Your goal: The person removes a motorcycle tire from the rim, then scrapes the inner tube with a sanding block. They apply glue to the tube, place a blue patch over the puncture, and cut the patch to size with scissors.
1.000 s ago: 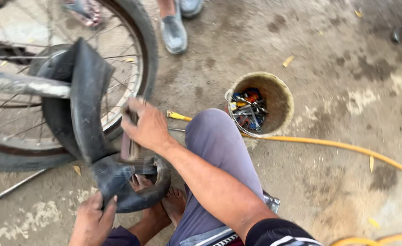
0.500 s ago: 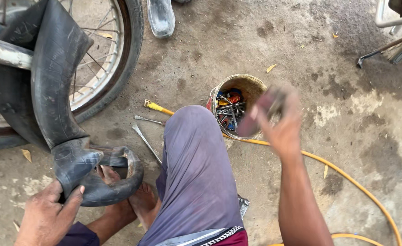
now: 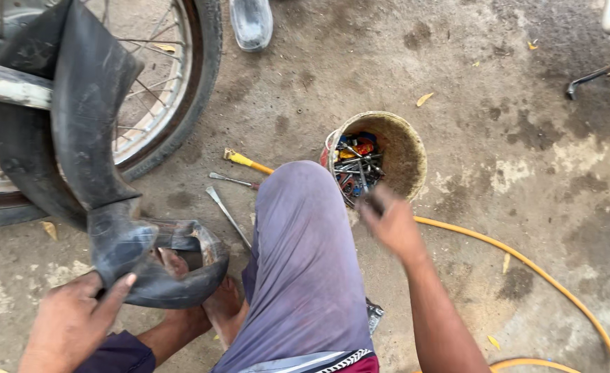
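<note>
My left hand point(image 3: 73, 324) grips the black rubber inner tube point(image 3: 91, 138) at its lower bend, thumb laid over it. The tube hangs out of a spoked motorcycle wheel point(image 3: 187, 103) at the upper left and curls on the ground by my bare foot point(image 3: 223, 311). My right hand point(image 3: 393, 224) is blurred at the near rim of a round, dirty bucket point(image 3: 408, 148). Its fingers are curled around a small dark tool point(image 3: 370, 204). Several hand tools point(image 3: 357, 162) lie inside the bucket. My knee in grey-purple trousers point(image 3: 305, 255) sits between the hands.
A yellow-handled screwdriver point(image 3: 246, 161) and two thin metal levers point(image 3: 225, 211) lie on the concrete left of my knee. An orange hose point(image 3: 526, 262) curves across the right side. Another person's shoe point(image 3: 251, 24) stands at the top; a metal stand leg point(image 3: 595, 72) is at the upper right.
My right hand left the inner tube, swung right with a tool and now has dropped to the bucket's near rim. My left hand has stayed on the tube.
</note>
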`<state>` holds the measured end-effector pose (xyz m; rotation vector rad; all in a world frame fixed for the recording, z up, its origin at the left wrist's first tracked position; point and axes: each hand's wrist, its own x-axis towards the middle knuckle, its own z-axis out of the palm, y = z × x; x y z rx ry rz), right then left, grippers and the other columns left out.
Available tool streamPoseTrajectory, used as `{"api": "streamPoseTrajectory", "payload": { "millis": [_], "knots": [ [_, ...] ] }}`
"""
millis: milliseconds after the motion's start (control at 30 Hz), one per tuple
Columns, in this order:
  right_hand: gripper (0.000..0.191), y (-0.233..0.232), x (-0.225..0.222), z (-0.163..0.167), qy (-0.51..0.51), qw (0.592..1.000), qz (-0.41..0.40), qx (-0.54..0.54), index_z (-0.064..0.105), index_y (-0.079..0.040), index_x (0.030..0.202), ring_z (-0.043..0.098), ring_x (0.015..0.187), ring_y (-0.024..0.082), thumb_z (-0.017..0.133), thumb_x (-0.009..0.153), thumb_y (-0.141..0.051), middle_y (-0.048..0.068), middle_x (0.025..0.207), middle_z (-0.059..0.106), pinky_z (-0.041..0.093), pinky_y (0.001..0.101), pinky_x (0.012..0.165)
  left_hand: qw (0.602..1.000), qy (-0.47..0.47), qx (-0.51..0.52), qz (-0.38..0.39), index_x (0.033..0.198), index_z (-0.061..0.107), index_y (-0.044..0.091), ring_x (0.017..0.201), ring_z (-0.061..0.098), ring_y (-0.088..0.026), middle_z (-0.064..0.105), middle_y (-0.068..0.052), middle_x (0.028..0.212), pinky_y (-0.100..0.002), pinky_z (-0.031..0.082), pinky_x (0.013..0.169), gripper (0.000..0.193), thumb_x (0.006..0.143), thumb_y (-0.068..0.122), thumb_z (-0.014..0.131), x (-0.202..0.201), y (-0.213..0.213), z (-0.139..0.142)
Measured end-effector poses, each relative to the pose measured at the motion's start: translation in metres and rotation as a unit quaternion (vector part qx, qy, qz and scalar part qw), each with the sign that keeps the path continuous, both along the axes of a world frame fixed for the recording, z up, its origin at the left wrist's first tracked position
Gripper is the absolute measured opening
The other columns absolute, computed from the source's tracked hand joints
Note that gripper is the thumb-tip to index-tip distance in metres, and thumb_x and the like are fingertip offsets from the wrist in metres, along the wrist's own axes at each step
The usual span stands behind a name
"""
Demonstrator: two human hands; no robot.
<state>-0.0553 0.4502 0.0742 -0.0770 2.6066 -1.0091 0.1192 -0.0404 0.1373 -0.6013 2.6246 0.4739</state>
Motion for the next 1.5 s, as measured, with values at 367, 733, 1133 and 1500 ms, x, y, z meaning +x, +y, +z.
{"api": "streamPoseTrajectory", "payload": {
  "millis": [367, 733, 1133, 1500],
  "knots": [
    [0.038, -0.033, -0.129, -0.099, 0.109, 0.937, 0.058, 0.326, 0.065, -0.004, 0.125, 0.056, 0.120, 0.042, 0.055, 0.094, -0.022, 0.025, 0.129, 0.058, 0.043, 0.0552, 0.101, 0.893, 0.172, 0.370, 0.192, 0.107, 0.077, 0.000, 0.078, 0.066, -0.006, 0.077, -0.004, 0.088, -0.028, 0.052, 0.066, 0.028, 0.090, 0.022, 0.070, 0.017, 0.017, 0.028],
    [0.065, -0.044, -0.132, -0.082, -0.039, 0.914, 0.000, 0.404, 0.055, 0.005, 0.129, 0.048, 0.128, 0.044, 0.061, 0.086, -0.044, 0.030, 0.137, 0.050, 0.039, 0.0550, 0.104, 0.925, 0.008, 0.298, 0.236, 0.080, 0.069, -0.004, 0.048, 0.064, -0.020, 0.071, -0.018, 0.056, -0.035, 0.052, 0.047, 0.040, 0.095, 0.031, 0.076, 0.000, 0.023, 0.025],
    [0.029, -0.019, -0.095, -0.034, 0.282, 0.944, -0.063, 0.160, 0.075, -0.007, 0.115, 0.071, 0.094, 0.032, 0.084, 0.095, -0.026, 0.017, 0.103, 0.074, 0.055, 0.0430, 0.087, 0.820, 0.017, 0.502, 0.276, 0.107, 0.067, -0.004, 0.059, 0.076, -0.023, 0.075, -0.016, 0.085, -0.033, 0.060, 0.048, 0.028, 0.094, 0.021, 0.064, 0.005, 0.020, 0.030],
    [0.022, -0.260, 0.089, 0.125, 0.108, 0.894, 0.400, -0.169, 0.072, -0.007, 0.105, 0.072, 0.091, 0.025, 0.078, 0.086, -0.015, 0.010, 0.097, 0.074, 0.056, 0.0349, 0.079, 0.811, 0.142, 0.491, 0.284, 0.101, 0.066, 0.001, 0.068, 0.076, -0.031, 0.075, -0.018, 0.086, -0.039, 0.060, 0.060, 0.023, 0.096, 0.023, 0.062, 0.012, 0.027, 0.012]
  ]
}}
